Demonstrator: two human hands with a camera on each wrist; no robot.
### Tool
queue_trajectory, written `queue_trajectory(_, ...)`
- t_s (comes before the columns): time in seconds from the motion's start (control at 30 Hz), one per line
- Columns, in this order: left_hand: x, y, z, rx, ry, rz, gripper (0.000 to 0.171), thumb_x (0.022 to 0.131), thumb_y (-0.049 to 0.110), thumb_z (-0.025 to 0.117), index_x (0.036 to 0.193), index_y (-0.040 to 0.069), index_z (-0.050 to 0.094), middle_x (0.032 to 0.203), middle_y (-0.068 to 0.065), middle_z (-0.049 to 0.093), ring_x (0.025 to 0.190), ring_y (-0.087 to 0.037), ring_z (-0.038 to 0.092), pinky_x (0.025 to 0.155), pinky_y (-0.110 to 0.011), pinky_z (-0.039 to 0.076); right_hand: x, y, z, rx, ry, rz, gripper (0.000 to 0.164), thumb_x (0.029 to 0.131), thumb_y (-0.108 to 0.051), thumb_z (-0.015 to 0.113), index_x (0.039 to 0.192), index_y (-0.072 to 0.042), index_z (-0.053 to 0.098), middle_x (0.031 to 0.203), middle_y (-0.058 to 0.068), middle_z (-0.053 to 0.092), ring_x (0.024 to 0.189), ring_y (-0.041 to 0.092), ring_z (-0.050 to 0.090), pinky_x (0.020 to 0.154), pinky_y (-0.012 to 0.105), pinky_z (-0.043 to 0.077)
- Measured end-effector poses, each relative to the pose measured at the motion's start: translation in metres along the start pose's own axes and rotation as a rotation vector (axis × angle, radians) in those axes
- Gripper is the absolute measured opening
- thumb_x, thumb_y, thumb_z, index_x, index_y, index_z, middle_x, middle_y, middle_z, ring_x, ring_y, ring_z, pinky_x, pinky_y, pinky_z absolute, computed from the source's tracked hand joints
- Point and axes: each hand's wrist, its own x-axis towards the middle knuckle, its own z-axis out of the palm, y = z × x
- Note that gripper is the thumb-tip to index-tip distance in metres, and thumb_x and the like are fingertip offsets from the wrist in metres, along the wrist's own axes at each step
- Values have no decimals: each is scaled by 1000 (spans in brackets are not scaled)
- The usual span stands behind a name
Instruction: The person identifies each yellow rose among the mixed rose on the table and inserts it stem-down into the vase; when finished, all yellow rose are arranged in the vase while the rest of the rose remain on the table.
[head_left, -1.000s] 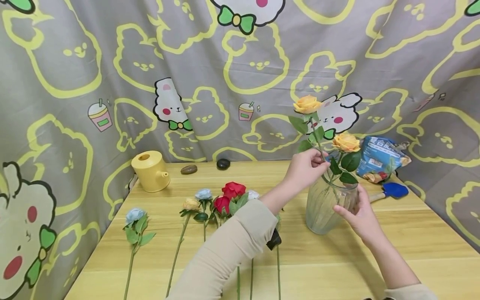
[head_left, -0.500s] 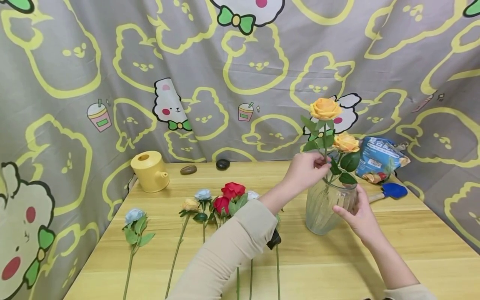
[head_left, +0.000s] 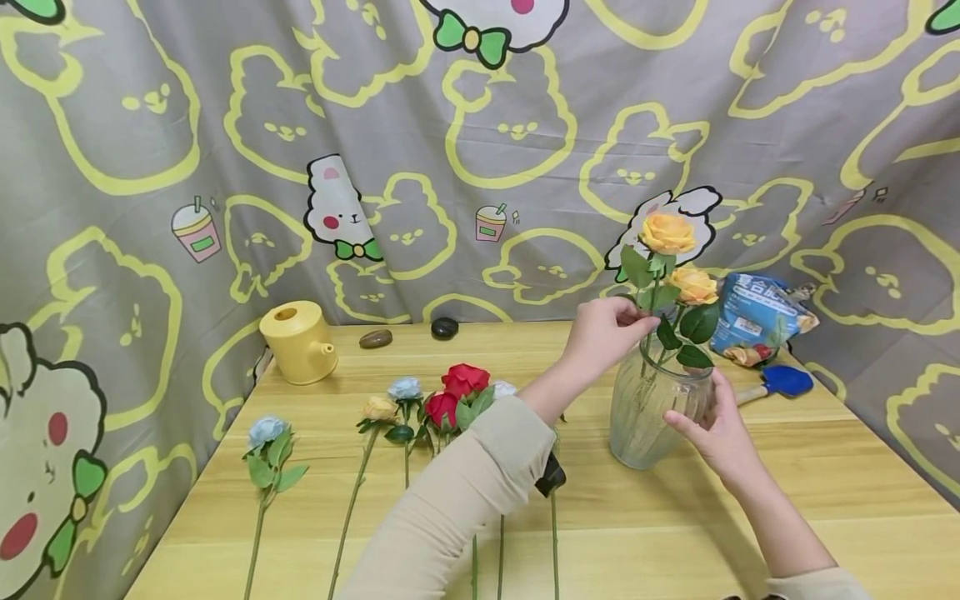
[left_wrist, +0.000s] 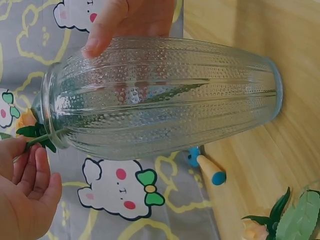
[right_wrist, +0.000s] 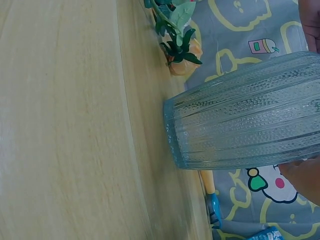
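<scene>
With its thumb and fingertips, my left hand (head_left: 609,333) pinches the stem of a yellow rose (head_left: 668,234) just above the mouth of a ribbed glass vase (head_left: 649,417). In the left wrist view the stem (left_wrist: 37,140) passes from the left hand (left_wrist: 30,185) into the vase mouth. My right hand (head_left: 722,429) grips the vase's right side, thumb in front. Another yellow rose (head_left: 693,286) with dark leaves stands in the vase. The vase (right_wrist: 250,115) rests upright on the wooden table. Part of a stem shows blurrily through the glass.
Left of the vase lie a light blue rose (head_left: 267,432), a pale yellow rose (head_left: 379,408), red roses (head_left: 466,380) and others, partly behind the left sleeve. A yellow watering can (head_left: 298,343), two stones (head_left: 445,327), a blue bag (head_left: 757,317) and a blue shovel (head_left: 787,381) sit farther back.
The pinched yellow rose has moved right and down, its stem sliding deeper into the vase and its bloom now above the other yellow rose. The right hand stays on the vase.
</scene>
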Motion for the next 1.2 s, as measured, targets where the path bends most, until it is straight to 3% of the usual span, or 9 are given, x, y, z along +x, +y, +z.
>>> queue_trajectory(0.23, -1, -5, -2, 0, 6, -31, 21, 81, 36, 65, 79, 16, 68, 66, 13, 60, 56, 4, 51, 51, -12, 40, 0, -1, 0, 11, -4, -7, 69, 83, 10, 55, 138, -15, 20, 129, 8, 35, 111, 1, 41, 84, 10, 35)
queue_trajectory(0.43, -1, -10, -3, -2, 11, -14, 16, 82, 33, 65, 79, 17, 68, 66, 15, 59, 53, 4, 51, 50, -13, 41, 0, -1, -1, -2, -2, 11, 73, 84, 8, 55, 140, -16, 15, 132, 4, 32, 114, 1, 37, 85, 9, 33)
queue_trajectory(0.67, -3, -11, 0, 16, -26, -49, 13, 81, 30, 67, 78, 17, 67, 65, 14, 60, 55, 5, 51, 50, -12, 41, -1, 0, -1, -26, 4, 45, 77, 85, 4, 56, 142, -17, 9, 134, 7, 27, 114, 0, 34, 85, 8, 32)
queue_trajectory(0.8, -5, -15, -6, 30, -44, -46, 12, 81, 29, 67, 79, 17, 68, 67, 14, 60, 57, 6, 51, 51, -12, 41, 0, 1, 0, -17, -2, 45, 77, 85, 5, 56, 142, -16, 9, 135, 8, 26, 116, 1, 34, 86, 8, 32)
queue_trajectory(0.97, -9, -31, -37, 26, -62, -17, 11, 82, 24, 67, 84, 13, 69, 74, 10, 64, 63, 4, 55, 58, -12, 44, 2, 1, 1, -9, -2, 36, 78, 85, 6, 55, 142, -15, 8, 136, 10, 25, 118, 3, 32, 87, 8, 31)
queue_trajectory(1.2, -30, -62, -111, 64, -76, -54, 12, 84, 19, 65, 89, 10, 68, 80, 4, 66, 71, -5, 59, 66, -20, 46, 0, 1, 0, -10, 3, 41, 79, 84, 8, 55, 143, -16, 6, 138, 11, 20, 123, 6, 29, 89, 8, 30)
